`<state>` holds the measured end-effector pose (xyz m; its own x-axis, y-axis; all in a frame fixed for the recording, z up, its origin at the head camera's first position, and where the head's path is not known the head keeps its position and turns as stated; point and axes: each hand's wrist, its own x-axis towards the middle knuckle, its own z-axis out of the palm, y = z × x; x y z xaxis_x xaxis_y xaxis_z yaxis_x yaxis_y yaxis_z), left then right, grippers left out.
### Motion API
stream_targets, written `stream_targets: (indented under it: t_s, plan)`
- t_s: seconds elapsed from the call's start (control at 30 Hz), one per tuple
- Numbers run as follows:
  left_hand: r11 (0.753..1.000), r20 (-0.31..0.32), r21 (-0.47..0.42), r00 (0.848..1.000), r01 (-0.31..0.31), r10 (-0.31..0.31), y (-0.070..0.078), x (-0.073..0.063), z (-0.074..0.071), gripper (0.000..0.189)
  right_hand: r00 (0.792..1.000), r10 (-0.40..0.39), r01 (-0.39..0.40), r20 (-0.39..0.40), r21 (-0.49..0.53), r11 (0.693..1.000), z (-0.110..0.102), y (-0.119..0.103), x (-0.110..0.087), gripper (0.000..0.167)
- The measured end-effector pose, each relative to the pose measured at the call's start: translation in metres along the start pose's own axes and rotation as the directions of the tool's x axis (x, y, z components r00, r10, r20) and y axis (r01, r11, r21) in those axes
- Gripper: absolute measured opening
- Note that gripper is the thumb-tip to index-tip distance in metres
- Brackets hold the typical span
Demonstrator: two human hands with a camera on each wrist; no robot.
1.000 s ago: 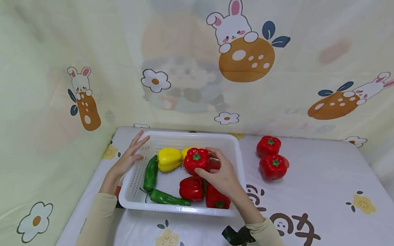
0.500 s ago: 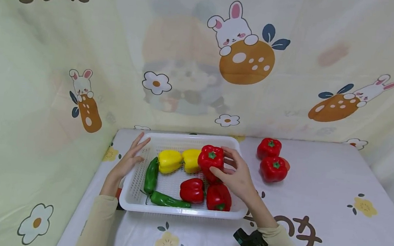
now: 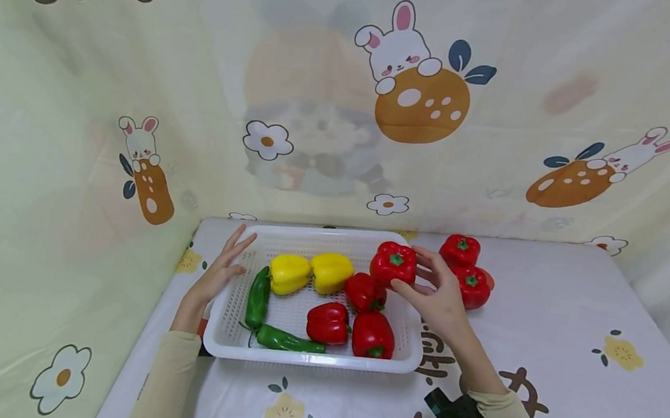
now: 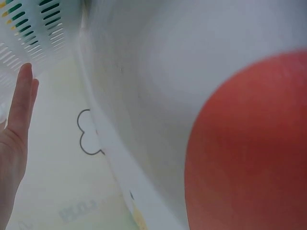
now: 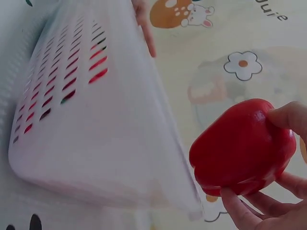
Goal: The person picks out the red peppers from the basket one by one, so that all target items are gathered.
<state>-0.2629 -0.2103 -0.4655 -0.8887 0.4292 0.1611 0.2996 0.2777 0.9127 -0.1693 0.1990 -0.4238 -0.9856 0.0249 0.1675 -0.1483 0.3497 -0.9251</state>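
Note:
My right hand point(image 3: 439, 295) grips a red bell pepper point(image 3: 393, 264) between thumb and fingers, above the right rim of a white perforated basket point(image 3: 310, 358). In the right wrist view the same bell pepper point(image 5: 242, 146) is raised beside the basket's wall point(image 5: 115, 139). My left hand point(image 3: 219, 275) rests at the basket's left rim with straight fingers. Inside the basket lie two yellow bell peppers point(image 3: 331, 273), two long green peppers point(image 3: 289, 339) and three red bell peppers point(image 3: 328, 323). In the left wrist view the left hand point(image 4: 17, 124) stands beside the perforated wall.
Right of the basket, two more red bell peppers point(image 3: 472, 287) sit together on the printed tablecloth point(image 3: 551, 307), close behind my right hand. A cloth backdrop point(image 3: 317, 84) with rabbit prints rises at the back. Dark wrist gear point(image 3: 454, 408) shows by the right sleeve.
My right hand has carried the red bell pepper rightward from over the basket's middle to its right rim, uncovering a yellow and a red bell pepper. The left hand has stayed put.

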Motion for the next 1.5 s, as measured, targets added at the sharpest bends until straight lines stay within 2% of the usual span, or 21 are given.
stream_targets:
  t_s: [0.27,0.6,0.93,1.3,1.5]
  plan:
    - [1.000,-0.003,-0.005,1.000,0.002,-0.002,0.000,0.000,0.000,0.064,0.999,-0.017,0.019,-0.039,0.035,0.999,-0.015,0.010,-0.007,0.069]
    - [1.000,-0.005,0.006,1.000,0.006,-0.006,0.001,-0.001,0.002,0.066,0.997,0.011,-0.013,-0.079,-0.021,1.000,-0.041,0.017,-0.017,0.070]
    - [1.000,-0.011,0.006,1.000,0.003,-0.003,0.000,-0.001,0.000,0.065,0.997,0.068,-0.071,-0.038,-0.070,0.995,-0.067,0.033,-0.031,0.068]
    - [1.000,-0.008,-0.006,1.000,-0.003,0.003,-0.001,0.000,-0.001,0.065,0.989,0.141,-0.139,0.038,-0.051,0.989,-0.071,0.059,-0.052,0.073]
    - [1.000,-0.005,-0.003,1.000,-0.004,0.004,-0.002,0.001,-0.001,0.065,0.986,0.162,-0.156,0.049,-0.105,0.982,-0.076,0.074,-0.058,0.073]
